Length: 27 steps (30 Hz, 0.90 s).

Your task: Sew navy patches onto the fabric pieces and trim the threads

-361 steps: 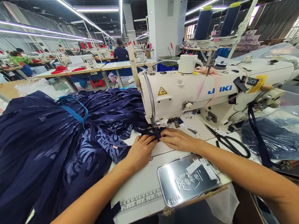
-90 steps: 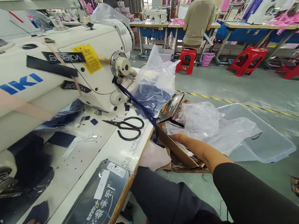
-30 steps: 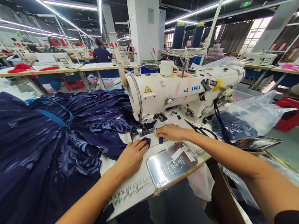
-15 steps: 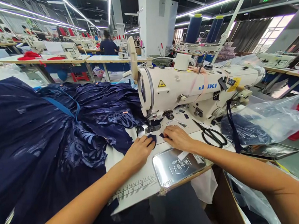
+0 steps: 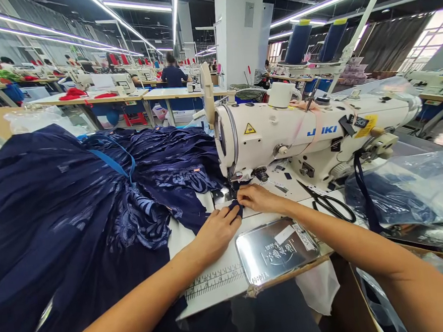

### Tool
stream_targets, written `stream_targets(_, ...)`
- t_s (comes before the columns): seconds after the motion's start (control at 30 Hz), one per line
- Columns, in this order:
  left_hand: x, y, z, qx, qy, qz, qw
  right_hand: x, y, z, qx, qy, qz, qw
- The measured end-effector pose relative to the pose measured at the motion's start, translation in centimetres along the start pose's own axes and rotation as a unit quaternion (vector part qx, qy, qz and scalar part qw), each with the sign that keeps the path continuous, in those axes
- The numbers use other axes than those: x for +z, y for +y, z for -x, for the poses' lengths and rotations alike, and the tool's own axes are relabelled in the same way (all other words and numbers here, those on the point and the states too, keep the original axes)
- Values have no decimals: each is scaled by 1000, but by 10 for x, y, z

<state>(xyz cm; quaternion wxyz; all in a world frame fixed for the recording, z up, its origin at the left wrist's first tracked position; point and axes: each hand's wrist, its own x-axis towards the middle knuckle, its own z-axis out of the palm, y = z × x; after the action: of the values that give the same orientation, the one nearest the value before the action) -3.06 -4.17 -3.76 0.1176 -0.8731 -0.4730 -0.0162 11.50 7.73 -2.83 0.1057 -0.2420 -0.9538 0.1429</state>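
Note:
Navy fabric [image 5: 194, 211] with shiny embroidered patches spreads over the left of the table and runs toward the sewing machine [image 5: 275, 127]. My left hand [image 5: 220, 232] holds the edge of this fabric just in front of the needle area, fingers bent over it. Right beside it, my right hand [image 5: 260, 199] pinches at the same edge. In the previous view a small dark fabric piece was in its fingers; now the fingers mostly hide it. The presser foot [image 5: 232, 188] is just behind my fingertips.
A shiny metal tin lid [image 5: 276, 250] lies before my hands, with white labels on it. Black scissors [image 5: 332, 206] rest to the right, near a plastic bag [image 5: 405, 188] of dark fabric. A printed ruler scale [image 5: 214, 282] runs along the front edge. A blue strap [image 5: 111, 163] binds the gathered fabric.
My right hand has moved left and up, bringing the small dark piece to the fabric edge at my left hand. The gap between the hands has closed. The camera view has shifted slightly.

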Motion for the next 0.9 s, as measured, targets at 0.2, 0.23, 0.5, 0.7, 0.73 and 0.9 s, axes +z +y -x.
stream_targets(0.2,3,-2,-3,2,4,-15,1000,1,2,1,48,21,-106,993)
stream_targets(0.23,4,-2,-3,2,6,-13,1000,2,1,2,43,29,-113,992)
stream_targets(0.5,10,-3,-4,-1,11,23,1000,15,0,11,-87,89,20,992)
stream_targets(0.7,4,-9,2,4,45,84,995,20,-10,24,-147,64,203,966)
stream_targets(0.73,1,-11,4,2,54,101,993,19,-12,25,-147,57,223,962)
stream_targets(0.9,-2,-19,8,-6,70,148,986,12,-10,24,-166,37,252,953)
